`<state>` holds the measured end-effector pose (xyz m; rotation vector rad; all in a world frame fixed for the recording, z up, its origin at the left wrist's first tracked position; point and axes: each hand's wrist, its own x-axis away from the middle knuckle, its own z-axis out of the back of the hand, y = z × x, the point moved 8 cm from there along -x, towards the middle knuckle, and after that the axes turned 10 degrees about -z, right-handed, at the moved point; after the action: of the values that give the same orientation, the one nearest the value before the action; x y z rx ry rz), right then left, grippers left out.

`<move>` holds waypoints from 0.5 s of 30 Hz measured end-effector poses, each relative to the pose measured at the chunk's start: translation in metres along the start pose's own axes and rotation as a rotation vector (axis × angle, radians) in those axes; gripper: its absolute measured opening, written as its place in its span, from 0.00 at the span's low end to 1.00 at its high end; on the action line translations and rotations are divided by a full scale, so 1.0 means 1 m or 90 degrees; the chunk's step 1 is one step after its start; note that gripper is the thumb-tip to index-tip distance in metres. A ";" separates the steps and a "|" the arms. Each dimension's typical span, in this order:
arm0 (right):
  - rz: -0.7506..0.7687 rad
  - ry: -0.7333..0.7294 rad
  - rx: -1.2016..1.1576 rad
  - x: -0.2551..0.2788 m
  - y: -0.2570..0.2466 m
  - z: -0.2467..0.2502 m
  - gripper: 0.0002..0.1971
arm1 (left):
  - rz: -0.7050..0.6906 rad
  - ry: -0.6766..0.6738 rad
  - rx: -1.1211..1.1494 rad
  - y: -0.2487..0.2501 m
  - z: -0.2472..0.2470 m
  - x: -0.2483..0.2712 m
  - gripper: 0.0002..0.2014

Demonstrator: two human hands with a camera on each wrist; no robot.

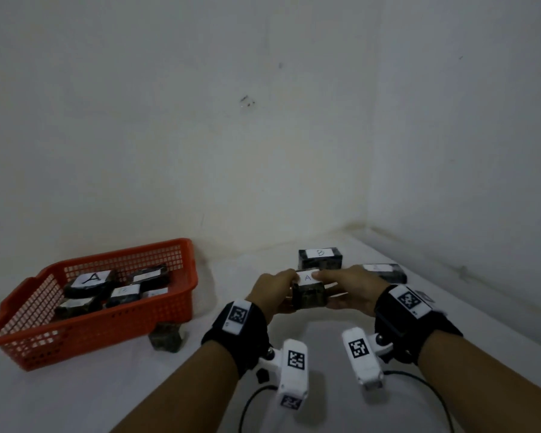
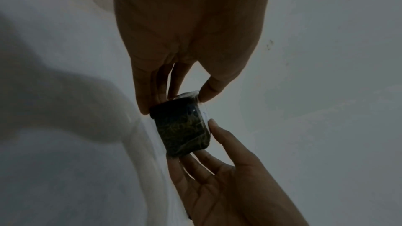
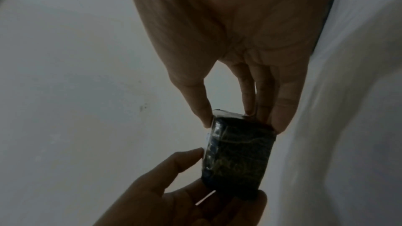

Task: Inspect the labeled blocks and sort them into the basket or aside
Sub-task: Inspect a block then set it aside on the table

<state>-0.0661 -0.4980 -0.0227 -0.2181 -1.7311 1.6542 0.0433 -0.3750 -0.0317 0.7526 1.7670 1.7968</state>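
Both hands hold one dark wrapped block (image 1: 309,294) above the white table, its white label reading A turned up. My left hand (image 1: 274,290) pinches its left end between thumb and fingers. My right hand (image 1: 344,287) pinches its right end the same way. The left wrist view shows the block (image 2: 182,127) held between my left hand (image 2: 174,92) and my right hand (image 2: 219,166). In the right wrist view the block (image 3: 237,152) is pinched by the right hand (image 3: 237,106) from above and the left hand (image 3: 185,183) from below. The orange basket (image 1: 113,326) at left holds several labeled blocks.
A block labeled B (image 1: 320,258) stands behind the hands near the wall. Another dark block (image 1: 384,272) lies to its right. A dark unlabeled block (image 1: 166,337) sits on the table by the basket's near right corner. White walls close the back and right.
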 end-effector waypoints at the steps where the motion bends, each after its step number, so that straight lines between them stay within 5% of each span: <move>1: -0.013 0.014 0.004 -0.004 0.003 0.008 0.12 | 0.014 -0.005 -0.003 -0.004 -0.009 -0.006 0.18; 4: -0.036 0.059 0.015 -0.021 0.013 0.033 0.13 | 0.047 -0.020 -0.026 -0.011 -0.032 -0.022 0.17; 7: -0.041 0.088 0.034 -0.037 0.019 0.049 0.28 | 0.066 -0.040 -0.067 -0.016 -0.047 -0.034 0.11; 15: -0.073 0.119 0.125 -0.042 0.027 0.067 0.13 | 0.043 -0.079 -0.264 -0.031 -0.063 -0.059 0.08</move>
<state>-0.0846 -0.5710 -0.0573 -0.1718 -1.4075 1.6505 0.0409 -0.4599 -0.0647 0.7361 1.2438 2.0226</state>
